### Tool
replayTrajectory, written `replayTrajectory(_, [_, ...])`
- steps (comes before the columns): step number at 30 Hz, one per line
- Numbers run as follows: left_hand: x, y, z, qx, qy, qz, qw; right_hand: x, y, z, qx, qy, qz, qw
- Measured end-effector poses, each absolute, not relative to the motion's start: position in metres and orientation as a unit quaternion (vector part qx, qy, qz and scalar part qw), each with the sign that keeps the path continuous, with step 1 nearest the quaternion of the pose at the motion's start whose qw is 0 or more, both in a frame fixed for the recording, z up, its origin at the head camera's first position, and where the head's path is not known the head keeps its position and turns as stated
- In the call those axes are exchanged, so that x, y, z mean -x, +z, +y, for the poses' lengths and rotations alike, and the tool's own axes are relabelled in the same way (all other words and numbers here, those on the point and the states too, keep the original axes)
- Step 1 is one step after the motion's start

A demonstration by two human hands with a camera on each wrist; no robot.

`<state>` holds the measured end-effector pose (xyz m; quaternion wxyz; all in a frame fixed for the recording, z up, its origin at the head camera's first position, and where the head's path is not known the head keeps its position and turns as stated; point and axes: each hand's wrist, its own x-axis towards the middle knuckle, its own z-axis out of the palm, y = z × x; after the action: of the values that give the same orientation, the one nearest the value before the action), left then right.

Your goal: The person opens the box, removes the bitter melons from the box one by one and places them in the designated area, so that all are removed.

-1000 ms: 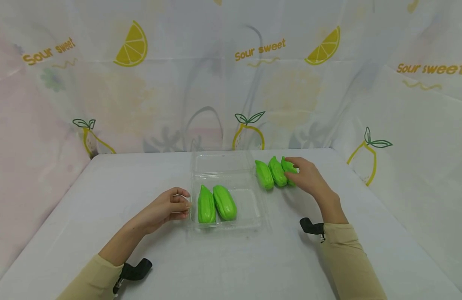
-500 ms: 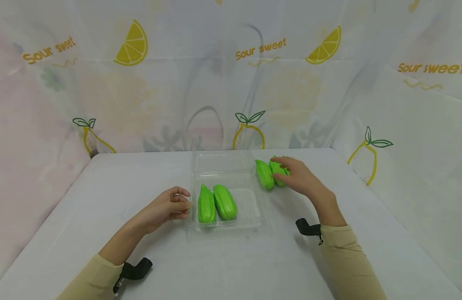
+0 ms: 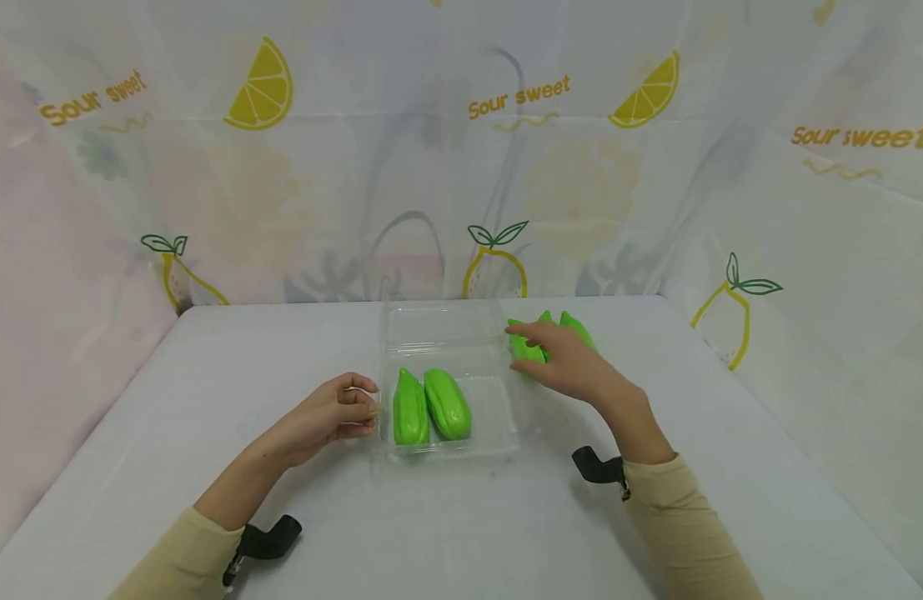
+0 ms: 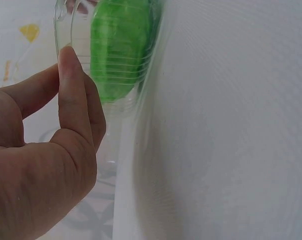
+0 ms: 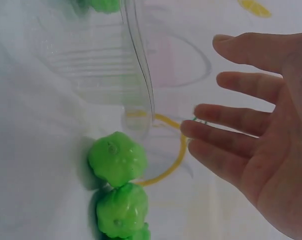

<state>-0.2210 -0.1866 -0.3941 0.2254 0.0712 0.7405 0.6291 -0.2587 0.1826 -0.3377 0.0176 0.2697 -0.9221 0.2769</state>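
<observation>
A clear plastic clamshell box (image 3: 494,408) lies with its lid folded back, in the middle of the head view. Two glossy green ribbed gourds (image 3: 448,406) lie side by side in its left part. My left hand (image 3: 328,421) pinches the box's left rim between thumb and fingers; the left wrist view shows the thumb on the rim. Just right of the box, three more green gourds (image 3: 579,327) sit in a row. Over them is my right hand (image 3: 569,364), fingers extended and holding nothing, partly hiding them. The right wrist view shows it apart from the gourds (image 5: 118,159).
The box's transparent lid (image 3: 442,325) lies toward the back. A white-covered table (image 3: 461,533) carries everything. Behind and beside it hangs a pale curtain (image 3: 326,192) with lemon prints. Black wrist cameras (image 3: 599,465) stick out near both sleeves.
My right hand has moved left along the row, from the rightmost gourd to above the leftmost one, uncovering the rightmost. The left hand stays on the box rim.
</observation>
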Motion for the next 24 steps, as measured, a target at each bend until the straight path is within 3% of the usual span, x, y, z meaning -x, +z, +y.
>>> replayTrajectory(24, [0.220,-0.393,-0.187,-0.084,0.637,0.732,0.228,0.244,-0.356,0.136,-0.338,0.267,-0.900,-0.066])
